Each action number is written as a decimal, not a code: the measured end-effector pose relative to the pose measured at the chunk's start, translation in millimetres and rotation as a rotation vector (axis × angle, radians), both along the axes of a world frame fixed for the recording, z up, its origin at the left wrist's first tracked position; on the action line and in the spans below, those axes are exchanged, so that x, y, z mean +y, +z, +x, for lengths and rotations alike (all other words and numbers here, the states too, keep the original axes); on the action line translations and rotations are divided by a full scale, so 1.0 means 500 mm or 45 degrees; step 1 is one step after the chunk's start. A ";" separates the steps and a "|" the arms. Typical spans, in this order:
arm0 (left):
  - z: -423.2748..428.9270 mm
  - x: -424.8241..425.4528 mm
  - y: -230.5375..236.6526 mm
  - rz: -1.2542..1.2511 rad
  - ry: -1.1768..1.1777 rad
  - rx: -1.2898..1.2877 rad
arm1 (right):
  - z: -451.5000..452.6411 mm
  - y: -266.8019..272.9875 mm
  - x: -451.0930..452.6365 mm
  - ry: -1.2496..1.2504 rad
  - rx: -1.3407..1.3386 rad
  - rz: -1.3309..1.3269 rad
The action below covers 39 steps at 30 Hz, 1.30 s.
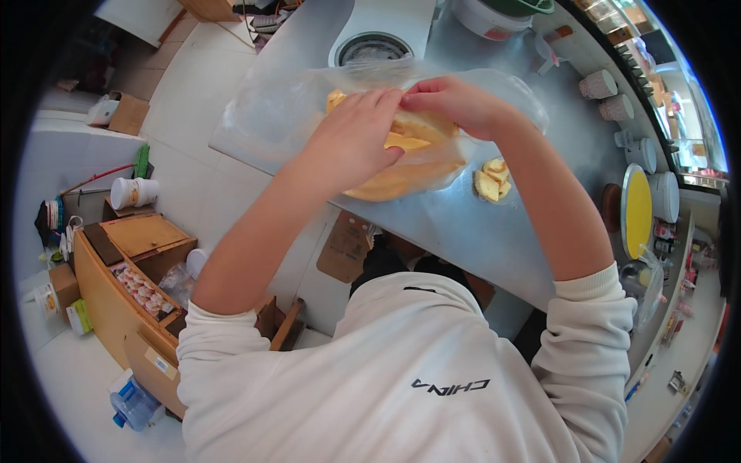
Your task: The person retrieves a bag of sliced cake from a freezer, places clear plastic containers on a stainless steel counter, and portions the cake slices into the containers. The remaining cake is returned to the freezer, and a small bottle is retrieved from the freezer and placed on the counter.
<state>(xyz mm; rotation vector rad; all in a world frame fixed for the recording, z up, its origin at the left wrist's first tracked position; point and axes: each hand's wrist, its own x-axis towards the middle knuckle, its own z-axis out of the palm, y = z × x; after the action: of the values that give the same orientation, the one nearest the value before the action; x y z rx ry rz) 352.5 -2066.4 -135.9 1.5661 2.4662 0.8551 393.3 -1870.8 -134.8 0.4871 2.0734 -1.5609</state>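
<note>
Yellow sponge-like cake pieces (428,124) lie in and on a transparent plastic bag (260,118) spread over the steel table. My left hand (359,136) arches over the cake from the left, its thumb bent down beside a piece. From the right, my right hand (457,104) reaches in with thumb and fingertips drawn together, meeting the left fingertips above the cake. Whatever lies between the fingertips is too small and hidden to make out. A small heap of cake scraps (493,180) sits on the table, right of the bag.
Beyond the bag stands a white appliance with a round metal plate (375,49). A white tub (492,20) is at the back. Paper cups (598,85) and a yellow round board (637,211) line the right side. The steel table's near edge (405,232) runs before my body.
</note>
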 end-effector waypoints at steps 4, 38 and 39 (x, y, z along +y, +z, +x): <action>-0.037 0.041 -0.055 -0.155 -0.113 0.179 | 0.026 -0.025 0.009 -0.058 0.121 -0.202; -0.211 0.095 -0.013 -1.020 -0.358 -0.791 | 0.148 -0.108 0.016 -0.273 0.525 0.705; -0.202 0.102 -0.011 -1.025 -0.408 -0.752 | 0.137 -0.088 0.007 -0.323 0.677 0.614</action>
<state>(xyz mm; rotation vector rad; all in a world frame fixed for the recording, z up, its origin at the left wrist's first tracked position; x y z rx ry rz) 251.3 -2015.6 -141.6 1.1328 1.7235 0.1665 461.9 -1867.5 -178.8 0.5627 2.9257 -1.4232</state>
